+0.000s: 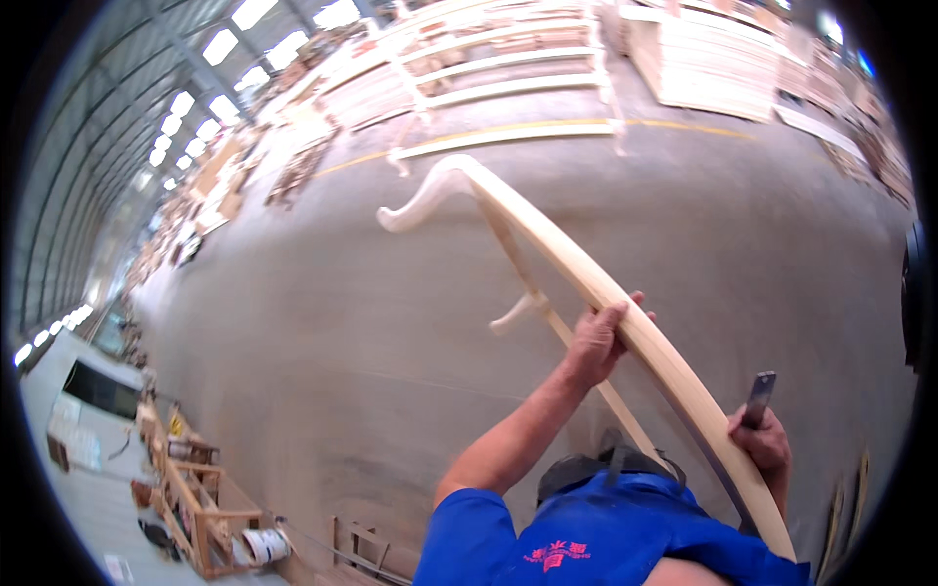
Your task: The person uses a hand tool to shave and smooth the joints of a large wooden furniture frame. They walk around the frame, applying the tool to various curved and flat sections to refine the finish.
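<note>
A pale wooden furniture frame [557, 244] stretches diagonally before me, from the lower right up to the middle. Its broad rail looks bent in this wide view. At the far end a curved leg [430, 193] turns outward to the left. Below the broad rail runs a thinner rail [625, 414], with a short curved piece [515, 314] jutting from it. My left hand [600, 342] is wrapped around the broad rail, fingers partly hidden beneath it. Beside the rail's near part, my right hand [762, 441] grips a flat metal blade tool [759, 398] pointing upward, a small hole near its tip.
Across the grey floor [322, 293] stands a wooden rack-like frame [508, 90] with several rails. Stacked boards [713, 63] lie at the far right. To the lower left are a wooden bench frame [200, 508] and a white bucket [266, 545]. Wooden strips [848, 508] lie lower right.
</note>
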